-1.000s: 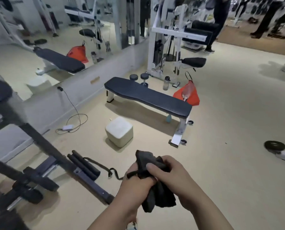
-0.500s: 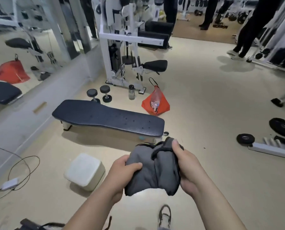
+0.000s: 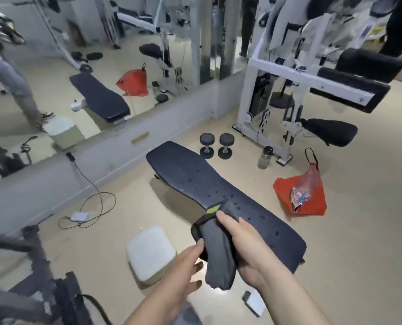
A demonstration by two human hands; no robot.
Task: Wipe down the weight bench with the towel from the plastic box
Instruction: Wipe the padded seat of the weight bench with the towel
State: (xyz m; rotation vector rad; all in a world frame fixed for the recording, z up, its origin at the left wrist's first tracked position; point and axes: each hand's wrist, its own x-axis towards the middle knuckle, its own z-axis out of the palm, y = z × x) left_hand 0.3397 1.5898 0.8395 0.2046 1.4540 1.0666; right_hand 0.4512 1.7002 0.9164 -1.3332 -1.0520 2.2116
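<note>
The dark flat weight bench runs from the upper middle toward the lower right, its pad dotted with small drops. I hold a folded grey towel with a green tag over the bench's near left edge. My right hand grips the towel from the right side. My left hand touches the towel's left edge with thumb and fingertips. The whitish plastic box stands on the floor just left of the bench's near end.
Two dumbbells and a water bottle stand beyond the bench. A red bag lies right of it. A white weight machine rises behind. A mirror wall is left, with a cable and charger on the floor.
I have come closer to the bench and now look along it from its near end. The towel is folded narrower, held mainly by my right hand over the bench's edge.
</note>
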